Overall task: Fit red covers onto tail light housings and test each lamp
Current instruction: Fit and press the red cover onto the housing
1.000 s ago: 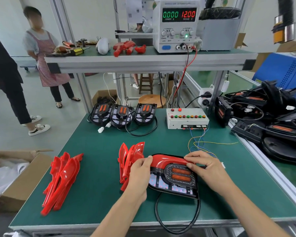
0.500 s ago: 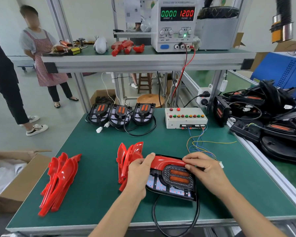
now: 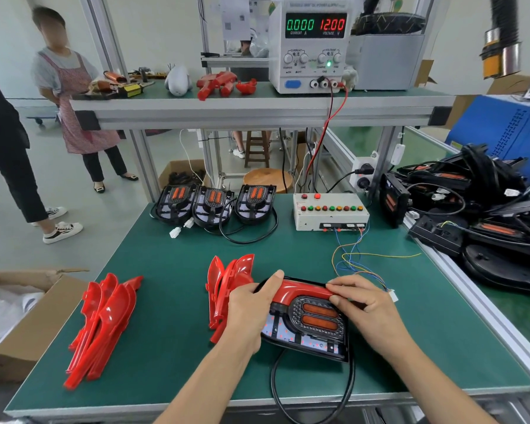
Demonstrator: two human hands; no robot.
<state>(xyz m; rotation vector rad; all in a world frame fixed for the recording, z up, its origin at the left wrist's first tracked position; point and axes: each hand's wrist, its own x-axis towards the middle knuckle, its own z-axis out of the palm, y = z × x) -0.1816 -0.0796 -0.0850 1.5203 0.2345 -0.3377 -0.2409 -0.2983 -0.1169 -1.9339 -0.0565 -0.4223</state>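
Note:
A black tail light housing [image 3: 311, 327] with two orange lenses lies flat on the green mat near the front edge. A red cover [image 3: 300, 290] sits along its top edge. My left hand [image 3: 250, 307] grips the housing's left end, thumb on the cover. My right hand [image 3: 366, 304] presses fingertips onto the cover's right end. A stack of red covers [image 3: 227, 283] stands just left of my left hand. Another stack of red covers [image 3: 104, 319] lies at the front left. The housing's black cable [image 3: 312, 393] loops toward me.
Three housings [image 3: 214, 203] stand at the back left. A white test box [image 3: 329, 211] with coloured wires [image 3: 354, 258] sits at the back right, under a power supply [image 3: 314, 41] reading 0.000 and 12.00. A housing pile [image 3: 478, 209] fills the right bench. A carton [image 3: 28, 325] sits left. Two people stand beyond.
Both hands stay on the housing and cover; my right fingertips have shifted slightly along the cover's right end. The housing has not moved on the mat.

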